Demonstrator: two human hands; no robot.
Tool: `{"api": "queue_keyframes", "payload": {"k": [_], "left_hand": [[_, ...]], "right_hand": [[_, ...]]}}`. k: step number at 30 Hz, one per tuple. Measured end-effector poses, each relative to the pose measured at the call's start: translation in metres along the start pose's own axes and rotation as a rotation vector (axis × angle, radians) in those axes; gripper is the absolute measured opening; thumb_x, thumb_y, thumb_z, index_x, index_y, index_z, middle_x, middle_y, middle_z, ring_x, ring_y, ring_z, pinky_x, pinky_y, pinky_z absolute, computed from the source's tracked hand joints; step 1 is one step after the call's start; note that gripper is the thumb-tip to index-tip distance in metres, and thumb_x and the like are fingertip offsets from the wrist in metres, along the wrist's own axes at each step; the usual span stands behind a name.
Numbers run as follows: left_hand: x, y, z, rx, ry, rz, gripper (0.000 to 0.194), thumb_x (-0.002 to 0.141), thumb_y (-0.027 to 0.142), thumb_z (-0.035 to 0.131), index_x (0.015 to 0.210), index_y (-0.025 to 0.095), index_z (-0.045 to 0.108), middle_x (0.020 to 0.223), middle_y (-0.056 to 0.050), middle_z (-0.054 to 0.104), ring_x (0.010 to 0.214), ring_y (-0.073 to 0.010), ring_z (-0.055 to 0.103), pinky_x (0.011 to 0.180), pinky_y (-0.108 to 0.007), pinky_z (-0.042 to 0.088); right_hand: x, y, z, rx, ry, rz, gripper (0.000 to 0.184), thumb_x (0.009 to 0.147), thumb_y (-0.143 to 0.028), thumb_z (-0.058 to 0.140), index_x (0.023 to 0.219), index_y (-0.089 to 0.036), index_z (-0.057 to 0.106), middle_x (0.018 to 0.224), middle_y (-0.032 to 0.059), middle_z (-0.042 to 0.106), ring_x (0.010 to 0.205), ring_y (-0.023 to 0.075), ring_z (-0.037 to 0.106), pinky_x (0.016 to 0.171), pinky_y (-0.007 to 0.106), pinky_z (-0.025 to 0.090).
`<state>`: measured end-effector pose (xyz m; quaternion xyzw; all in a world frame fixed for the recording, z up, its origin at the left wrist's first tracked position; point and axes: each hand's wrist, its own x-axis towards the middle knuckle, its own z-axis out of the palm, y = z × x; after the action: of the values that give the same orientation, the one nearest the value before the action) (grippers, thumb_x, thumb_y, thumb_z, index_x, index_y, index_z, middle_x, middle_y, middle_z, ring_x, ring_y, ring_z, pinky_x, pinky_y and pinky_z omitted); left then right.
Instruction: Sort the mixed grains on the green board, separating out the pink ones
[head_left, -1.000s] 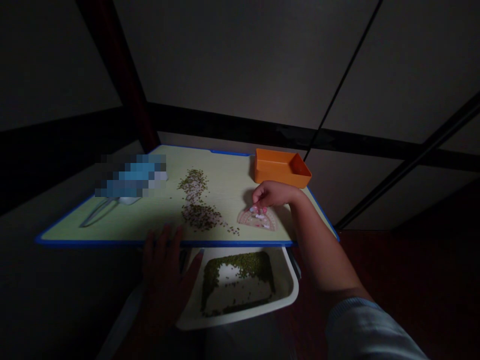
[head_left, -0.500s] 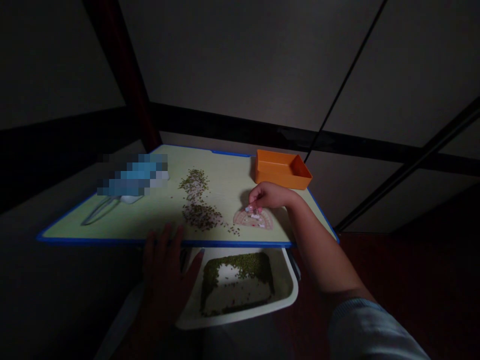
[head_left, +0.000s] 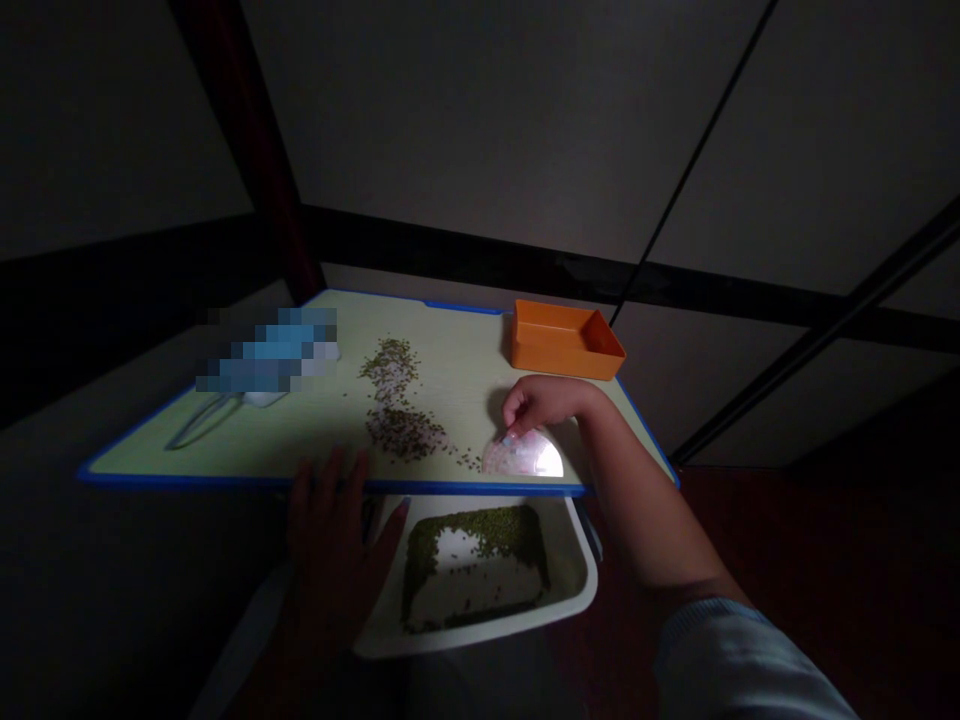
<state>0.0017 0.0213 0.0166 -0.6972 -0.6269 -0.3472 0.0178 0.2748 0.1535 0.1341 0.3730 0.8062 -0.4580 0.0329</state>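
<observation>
Our right hand (head_left: 549,401) pinches the half-round ruler (head_left: 519,459) just below the frame's middle. Our left hand (head_left: 328,540), lower left, has its fingers spread. Little seeds (head_left: 405,435) lie left of the middle.

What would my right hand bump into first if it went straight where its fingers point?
Besides the protractor at its fingertips, your right hand would probably meet the loose grains beside the pile, unless it's high enough to pass over.
</observation>
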Motion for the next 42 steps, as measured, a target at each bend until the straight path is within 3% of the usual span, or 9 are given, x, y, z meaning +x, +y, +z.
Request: {"api": "queue_keyframes", "payload": {"k": [5,15,26,32,42], "left_hand": [[0.0,0.0,0.0,-0.002,-0.003,-0.013,0.064,0.084,0.05,0.039,0.139,0.02,0.032,0.15,-0.012,0.028,0.143,-0.0336,0.011,0.115,-0.055,0.017],[0.0,-0.001,0.001,0.005,0.01,0.008,0.063,0.084,0.048,0.04,0.139,0.018,0.033,0.15,-0.013,0.029,0.143,-0.0333,0.012,0.115,-0.055,0.017],[0.0,0.0,0.0,0.0,0.002,-0.009,0.063,0.084,0.05,0.038,0.139,0.019,0.033,0.151,-0.012,0.028,0.144,-0.0323,0.01,0.116,-0.053,0.016],[0.0,0.0,-0.001,0.008,-0.001,0.002,0.063,0.085,0.05,0.039,0.138,0.016,0.035,0.149,-0.015,0.03,0.143,-0.0334,0.012,0.116,-0.054,0.016],[-0.001,-0.001,0.001,0.016,0.007,0.012,0.062,0.085,0.049,0.039,0.138,0.016,0.035,0.149,-0.014,0.03,0.143,-0.0325,0.011,0.116,-0.054,0.016]], "right_hand": [[0.0,0.002,-0.001,-0.052,0.1,0.06,0.014,0.072,-0.026,0.067,0.067,-0.014,0.065,0.054,-0.0048,0.06,0.048,0.0051,0.045,0.054,0.022,0.031],[0.002,-0.002,0.002,-0.13,0.192,0.044,0.015,0.074,-0.027,0.064,0.067,-0.014,0.065,0.057,-0.0027,0.063,0.052,0.0068,0.05,0.058,0.022,0.033],[0.001,0.003,-0.004,-0.254,0.382,0.158,0.017,0.074,-0.028,0.063,0.064,-0.014,0.065,0.057,-0.0005,0.062,0.051,0.0084,0.05,0.055,0.023,0.033],[-0.002,0.0,-0.009,-0.457,0.497,0.28,0.017,0.076,-0.028,0.062,0.068,-0.014,0.068,0.057,0.0008,0.058,0.053,0.0099,0.045,0.053,0.024,0.028],[-0.002,0.0,-0.011,-0.525,0.756,0.592,0.023,0.076,-0.034,0.062,0.087,-0.017,0.072,0.085,0.0105,0.069,0.07,0.0174,0.056,0.058,0.026,0.032]]}}
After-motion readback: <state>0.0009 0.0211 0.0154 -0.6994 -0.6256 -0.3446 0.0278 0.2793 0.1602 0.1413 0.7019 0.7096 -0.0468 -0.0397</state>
